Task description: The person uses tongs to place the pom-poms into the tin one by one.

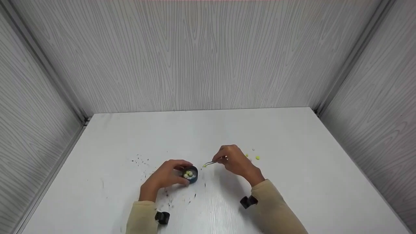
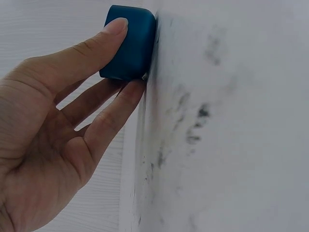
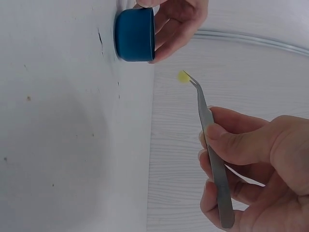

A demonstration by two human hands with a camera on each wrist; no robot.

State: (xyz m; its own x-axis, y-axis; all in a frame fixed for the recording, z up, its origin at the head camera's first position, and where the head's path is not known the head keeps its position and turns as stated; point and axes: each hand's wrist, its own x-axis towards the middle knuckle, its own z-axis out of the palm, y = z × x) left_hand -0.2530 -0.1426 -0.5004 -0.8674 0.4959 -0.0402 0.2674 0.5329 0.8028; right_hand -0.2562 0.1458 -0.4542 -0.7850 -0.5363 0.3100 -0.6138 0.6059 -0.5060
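Observation:
A small blue cup stands on the white table with several pale and yellow-green balls in it. My left hand holds it from the left, thumb on one side and fingers on the other; the left wrist view shows the thumb pressed on the blue wall. My right hand pinches bent-tip metal tweezers. Between the tweezers' tips is a small yellow ball, held above the table, to the right of the cup and apart from it.
Right of my right hand lie a yellow-green ball and a few smaller pieces. Dark marks spot the table left of and in front of the cup. Grey wood-grain panels enclose the table at the back and sides.

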